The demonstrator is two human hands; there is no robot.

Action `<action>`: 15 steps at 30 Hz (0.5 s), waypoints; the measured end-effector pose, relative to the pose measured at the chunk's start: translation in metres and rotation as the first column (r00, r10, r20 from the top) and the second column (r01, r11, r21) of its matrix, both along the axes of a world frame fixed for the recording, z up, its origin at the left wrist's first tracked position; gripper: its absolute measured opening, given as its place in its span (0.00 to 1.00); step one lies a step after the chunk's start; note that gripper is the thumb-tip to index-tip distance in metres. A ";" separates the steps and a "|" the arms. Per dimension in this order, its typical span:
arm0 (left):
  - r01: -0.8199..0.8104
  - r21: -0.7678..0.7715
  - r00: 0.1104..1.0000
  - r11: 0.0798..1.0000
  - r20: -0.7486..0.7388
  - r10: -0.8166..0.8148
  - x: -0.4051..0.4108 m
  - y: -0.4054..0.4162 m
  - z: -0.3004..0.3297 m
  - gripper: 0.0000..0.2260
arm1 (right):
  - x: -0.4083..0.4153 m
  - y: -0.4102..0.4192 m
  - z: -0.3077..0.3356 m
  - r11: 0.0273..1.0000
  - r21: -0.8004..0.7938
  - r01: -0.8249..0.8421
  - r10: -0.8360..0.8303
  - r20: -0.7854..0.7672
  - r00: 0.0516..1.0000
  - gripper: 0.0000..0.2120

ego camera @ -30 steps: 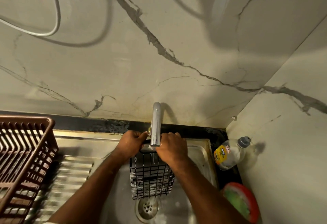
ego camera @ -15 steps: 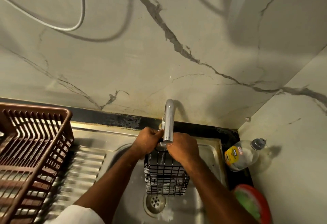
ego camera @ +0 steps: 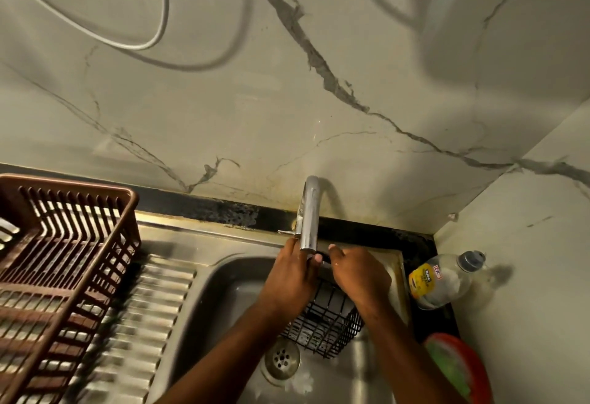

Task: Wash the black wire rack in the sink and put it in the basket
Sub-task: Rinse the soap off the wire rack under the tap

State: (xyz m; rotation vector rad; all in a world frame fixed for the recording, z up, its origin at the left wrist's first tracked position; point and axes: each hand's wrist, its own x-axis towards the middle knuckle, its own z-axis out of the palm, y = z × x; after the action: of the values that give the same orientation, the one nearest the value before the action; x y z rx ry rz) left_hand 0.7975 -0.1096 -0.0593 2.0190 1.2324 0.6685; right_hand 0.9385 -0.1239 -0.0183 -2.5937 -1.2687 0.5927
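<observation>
The left hand's fingers [ego camera: 314, 261] curl over the far rim of the black wire rack [ego camera: 322, 323], just under the spout, and the left hand [ego camera: 289, 279] plainly grips it there. The right hand [ego camera: 360, 276] closes on the same far rim from the right side, its fingers curled over the top wire — both hands hold the rack between them, close together, almost touching.

The rack is a small box of thin black wire mesh, held tilted over the stainless steel sink basin [ego camera: 223, 292], its near lower corner hanging just above the round perforated drain [ego camera: 281, 357]. White suds cling to the lower wires, and a patch of foam lies beside the drain. The chrome tap spout [ego camera: 309, 212] stands directly over the hands; whether water is running cannot be told.

To the left, past the ribbed steel draining board [ego camera: 137, 323], stands the brown slatted plastic basket [ego camera: 64, 260], well apart from the rack. On the dark counter [ego camera: 424, 244] to the right lie a clear plastic bottle with a yellow label [ego camera: 443, 279] and a red round dish holding something green [ego camera: 456, 368].

Judging by the suds, the soaping is done and rinsing is in hand — the rack must yet be cleared of foam, drained, and carried left into the basket.
</observation>
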 end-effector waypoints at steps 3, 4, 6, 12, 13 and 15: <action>-0.065 -0.041 0.997 0.997 0.034 0.066 0.002 0.006 0.001 0.17 | -0.010 -0.008 0.002 0.997 -0.014 -0.070 0.070 0.029 0.997 0.29; -0.076 -0.082 0.996 0.994 0.046 0.080 0.003 0.009 0.000 0.18 | -0.013 -0.010 0.005 0.995 -0.022 -0.101 0.101 0.049 0.994 0.30; -0.095 -0.175 0.992 0.980 0.059 0.107 0.004 0.015 0.006 0.18 | -0.014 -0.012 0.007 0.992 -0.032 -0.122 0.123 0.056 0.991 0.30; -0.068 -0.402 0.945 0.913 0.268 0.188 0.009 0.036 0.036 0.11 | -0.008 -0.007 0.008 0.994 0.026 -0.102 0.101 0.057 0.993 0.28; -0.065 -0.398 0.949 0.915 0.259 0.180 0.010 0.038 0.037 0.11 | -0.009 -0.007 0.009 0.988 0.056 -0.143 0.137 0.106 0.985 0.27; -0.073 -0.407 0.947 0.910 0.260 0.191 0.013 0.042 0.028 0.14 | -0.012 -0.010 0.010 0.937 0.169 -0.307 0.254 0.274 0.928 0.23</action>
State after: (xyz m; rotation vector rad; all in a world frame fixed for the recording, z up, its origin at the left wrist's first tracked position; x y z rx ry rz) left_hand 0.8104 -0.0672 -0.0317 1.4557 1.2185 0.6937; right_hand 0.9261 -0.1343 -0.0086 -2.3826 -1.7017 0.1617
